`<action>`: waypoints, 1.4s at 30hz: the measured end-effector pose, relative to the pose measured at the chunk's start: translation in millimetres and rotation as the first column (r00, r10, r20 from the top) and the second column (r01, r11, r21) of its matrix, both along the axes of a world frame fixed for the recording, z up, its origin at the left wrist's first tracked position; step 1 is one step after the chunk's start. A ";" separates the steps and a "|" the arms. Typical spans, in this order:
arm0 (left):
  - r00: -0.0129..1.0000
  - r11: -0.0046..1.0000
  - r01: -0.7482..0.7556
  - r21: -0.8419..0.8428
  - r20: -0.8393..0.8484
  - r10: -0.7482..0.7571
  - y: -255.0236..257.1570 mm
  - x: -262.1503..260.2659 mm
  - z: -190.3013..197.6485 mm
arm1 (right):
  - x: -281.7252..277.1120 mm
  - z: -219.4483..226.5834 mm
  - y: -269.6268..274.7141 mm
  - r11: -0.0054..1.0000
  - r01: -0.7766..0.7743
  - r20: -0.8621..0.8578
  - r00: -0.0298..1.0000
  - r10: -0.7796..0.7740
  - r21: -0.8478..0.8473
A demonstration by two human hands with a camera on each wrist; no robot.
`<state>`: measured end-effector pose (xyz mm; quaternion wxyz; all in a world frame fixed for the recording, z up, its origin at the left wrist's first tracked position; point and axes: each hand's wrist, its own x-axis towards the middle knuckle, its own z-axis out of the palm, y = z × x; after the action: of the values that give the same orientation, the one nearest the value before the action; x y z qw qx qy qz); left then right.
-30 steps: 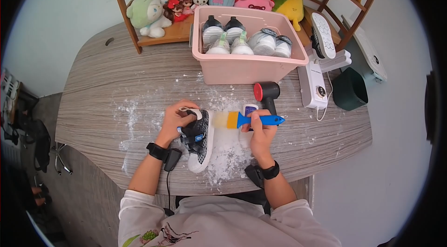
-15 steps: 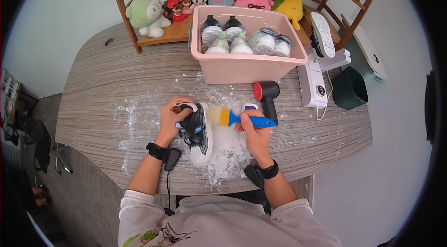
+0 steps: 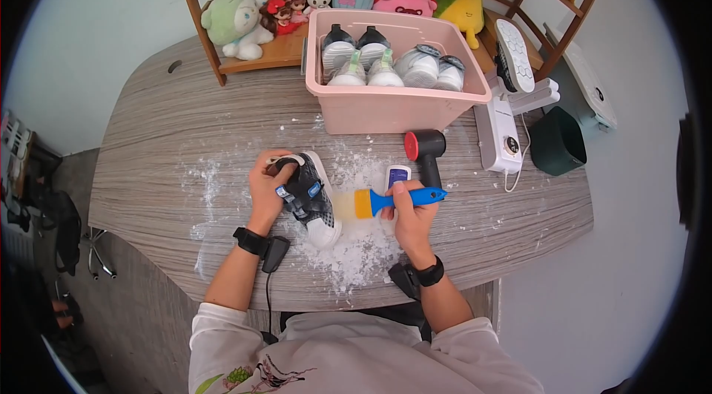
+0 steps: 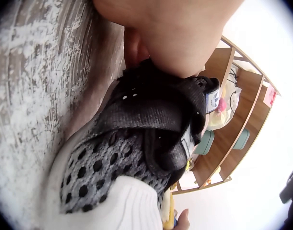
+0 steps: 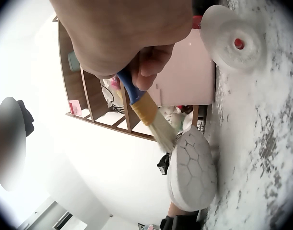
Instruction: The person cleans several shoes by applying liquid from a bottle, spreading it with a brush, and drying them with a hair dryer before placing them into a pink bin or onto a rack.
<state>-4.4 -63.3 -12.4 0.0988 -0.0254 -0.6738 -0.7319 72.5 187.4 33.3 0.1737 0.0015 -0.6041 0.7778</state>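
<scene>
My left hand grips a black-and-grey mesh shoe at its heel opening, thumb inside. The shoe has a white toe cap, dark straps and a white sole; its hexagon-patterned sole faces the camera in the right wrist view. In my right hand is a brush with a blue handle, a yellow band and pale bristles. The bristle tips meet the shoe's side near the sole edge. In the left wrist view the mesh upper fills the middle, and the heel is hidden behind my hand.
White powder covers the table around the shoe. A white bottle and a black-and-red blower lie beyond my right hand. Behind stand a pink bin of shoes, a white shoe dryer, a dark green bin and plush toys.
The shoe has tilted, its toe swinging toward the right and its heel rising away from me. The brush has moved along the shoe's side toward the toe.
</scene>
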 end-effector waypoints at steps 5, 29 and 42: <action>0.994 0.995 -0.096 -0.012 -0.045 0.096 -1.7 -3.9 -6.3 | 1.8 1.7 3.7 0.998 -0.036 0.055 0.998 0.033 0.055; 0.969 0.969 -0.237 -0.075 -0.088 0.230 -6.7 -9.9 -15.4 | 3.1 33.4 124.2 0.466 0.288 -0.240 0.957 -0.162 0.837; 0.987 0.918 -0.097 -0.384 -0.155 0.040 -6.8 -5.0 -8.6 | 13.4 21.5 155.3 0.060 -0.075 0.075 0.997 -0.001 0.995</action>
<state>-9.3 -70.2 -21.0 0.1658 -0.0736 -0.7976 -0.5753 85.9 342.7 54.8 0.0888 0.1140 -0.9771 0.1563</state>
